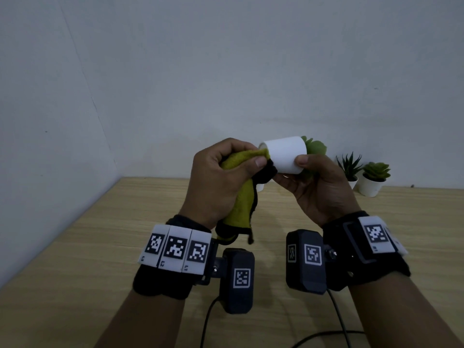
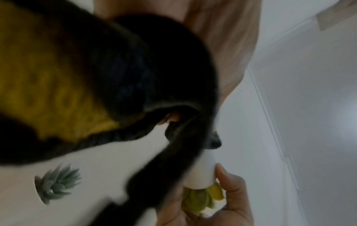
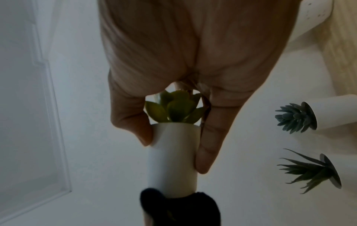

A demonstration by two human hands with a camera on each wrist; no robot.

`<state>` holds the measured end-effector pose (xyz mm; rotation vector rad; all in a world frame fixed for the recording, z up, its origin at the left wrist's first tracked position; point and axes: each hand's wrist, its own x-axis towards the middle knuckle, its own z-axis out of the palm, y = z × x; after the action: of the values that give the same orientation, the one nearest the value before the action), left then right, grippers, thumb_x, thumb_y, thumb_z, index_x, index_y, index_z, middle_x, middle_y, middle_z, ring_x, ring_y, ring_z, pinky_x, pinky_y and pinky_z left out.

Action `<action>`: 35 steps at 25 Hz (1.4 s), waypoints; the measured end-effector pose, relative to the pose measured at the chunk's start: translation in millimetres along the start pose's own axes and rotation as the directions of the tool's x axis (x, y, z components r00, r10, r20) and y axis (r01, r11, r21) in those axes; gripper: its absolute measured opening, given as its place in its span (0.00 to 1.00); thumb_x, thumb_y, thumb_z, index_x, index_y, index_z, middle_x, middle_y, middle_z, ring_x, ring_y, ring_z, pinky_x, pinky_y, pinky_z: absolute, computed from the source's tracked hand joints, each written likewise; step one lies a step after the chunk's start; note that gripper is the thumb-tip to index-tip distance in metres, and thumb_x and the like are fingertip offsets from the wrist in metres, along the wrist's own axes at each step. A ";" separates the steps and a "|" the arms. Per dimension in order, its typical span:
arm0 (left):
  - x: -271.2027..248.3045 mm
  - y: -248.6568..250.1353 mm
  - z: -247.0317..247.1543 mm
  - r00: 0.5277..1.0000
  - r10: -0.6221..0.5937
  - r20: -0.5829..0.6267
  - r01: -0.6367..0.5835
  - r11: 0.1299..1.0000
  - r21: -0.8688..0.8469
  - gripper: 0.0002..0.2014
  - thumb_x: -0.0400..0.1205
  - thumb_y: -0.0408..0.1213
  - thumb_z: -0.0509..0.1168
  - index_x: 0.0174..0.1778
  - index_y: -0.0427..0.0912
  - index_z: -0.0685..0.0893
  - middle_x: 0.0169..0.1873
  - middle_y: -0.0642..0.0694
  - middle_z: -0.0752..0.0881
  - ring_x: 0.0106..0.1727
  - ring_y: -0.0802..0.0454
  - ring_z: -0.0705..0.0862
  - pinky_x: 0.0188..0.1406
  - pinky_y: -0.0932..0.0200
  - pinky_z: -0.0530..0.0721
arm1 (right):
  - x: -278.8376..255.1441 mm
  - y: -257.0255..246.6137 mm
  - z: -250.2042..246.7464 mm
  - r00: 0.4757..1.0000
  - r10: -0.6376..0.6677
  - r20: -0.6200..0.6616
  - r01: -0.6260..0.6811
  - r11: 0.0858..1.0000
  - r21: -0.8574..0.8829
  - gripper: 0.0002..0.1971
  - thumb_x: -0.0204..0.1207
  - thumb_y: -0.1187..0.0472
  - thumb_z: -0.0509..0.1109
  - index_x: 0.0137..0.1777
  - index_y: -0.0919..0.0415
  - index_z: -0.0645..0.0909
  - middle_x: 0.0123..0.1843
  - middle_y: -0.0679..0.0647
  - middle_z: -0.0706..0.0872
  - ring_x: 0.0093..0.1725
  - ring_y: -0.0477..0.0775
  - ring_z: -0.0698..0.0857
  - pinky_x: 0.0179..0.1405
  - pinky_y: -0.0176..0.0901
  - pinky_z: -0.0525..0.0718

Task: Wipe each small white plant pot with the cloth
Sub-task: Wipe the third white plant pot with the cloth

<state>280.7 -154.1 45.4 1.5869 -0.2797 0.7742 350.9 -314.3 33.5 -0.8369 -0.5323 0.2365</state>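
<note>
My right hand [image 1: 311,177] holds a small white plant pot [image 1: 285,153] tipped on its side above the table, thumb and fingers pinching it near the rim; its green succulent [image 1: 316,146] points right. My left hand [image 1: 221,177] grips a yellow-green cloth with a dark edge [image 1: 241,192] and presses it against the pot's base. In the right wrist view the pot [image 3: 172,156] sits between thumb and fingers, with the dark cloth [image 3: 179,209] at its bottom end. In the left wrist view the cloth [image 2: 58,85] fills most of the frame, the pot [image 2: 203,172] beyond it.
Two more small white pots stand at the back right of the wooden table [image 1: 75,247]: one with a spiky plant [image 1: 350,169], one with a rosette succulent [image 1: 374,178]. Another white pot [image 1: 260,187] peeks out behind the cloth. A white wall rises behind. Cables trail near the front edge.
</note>
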 end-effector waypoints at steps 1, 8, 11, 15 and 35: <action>0.2 -0.6 0.7 1.000 0.001 -0.022 -0.001 1.000 -0.013 0.06 0.73 0.29 0.76 0.41 0.43 0.88 0.37 0.50 0.89 0.41 0.56 0.88 0.42 0.59 0.86 | 0.1 -0.1 -0.6 1.000 0.002 0.004 -0.002 1.000 -0.018 0.18 0.67 0.67 0.63 0.58 0.66 0.78 0.58 0.63 0.85 0.53 0.61 0.89 0.45 0.49 0.89; 1.2 -6.9 -0.8 0.982 -0.070 -0.173 0.083 0.994 0.067 0.05 0.74 0.33 0.76 0.39 0.48 0.89 0.36 0.52 0.90 0.43 0.52 0.89 0.45 0.51 0.89 | -1.2 -3.7 -2.8 0.999 -0.021 0.048 0.026 0.995 -0.097 0.17 0.65 0.69 0.63 0.55 0.61 0.80 0.53 0.57 0.87 0.53 0.60 0.88 0.49 0.53 0.89; 2.8 -3.9 -2.5 0.972 -0.056 -0.228 0.059 0.998 0.006 0.04 0.76 0.31 0.74 0.41 0.44 0.88 0.38 0.52 0.89 0.43 0.54 0.88 0.42 0.57 0.87 | -1.7 -3.5 -5.7 1.000 -0.010 0.025 0.016 0.965 -0.263 0.23 0.62 0.73 0.67 0.59 0.61 0.80 0.55 0.58 0.84 0.53 0.62 0.89 0.50 0.60 0.89; 1.8 -2.9 -9.4 0.995 -0.022 -0.099 0.025 0.999 0.030 0.05 0.74 0.26 0.73 0.41 0.41 0.88 0.38 0.47 0.90 0.43 0.50 0.89 0.41 0.58 0.86 | -3.2 -3.8 -9.8 1.000 -0.018 0.022 0.025 0.901 -0.434 0.34 0.56 0.76 0.74 0.66 0.60 0.78 0.56 0.60 0.82 0.51 0.63 0.88 0.48 0.64 0.89; 2.6 -2.2 -12.3 1.000 -0.001 -0.011 0.002 0.991 0.136 0.06 0.73 0.31 0.77 0.42 0.44 0.88 0.38 0.51 0.90 0.41 0.58 0.88 0.42 0.61 0.86 | 0.6 3.8 -1.5 0.999 0.042 -0.013 -0.043 0.991 -0.126 0.44 0.53 0.62 0.81 0.72 0.73 0.73 0.69 0.72 0.80 0.68 0.72 0.81 0.64 0.64 0.83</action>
<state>280.1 -141.3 45.1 1.7101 -0.2219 0.8143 352.2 -312.6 30.0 -0.9729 -0.5245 0.2392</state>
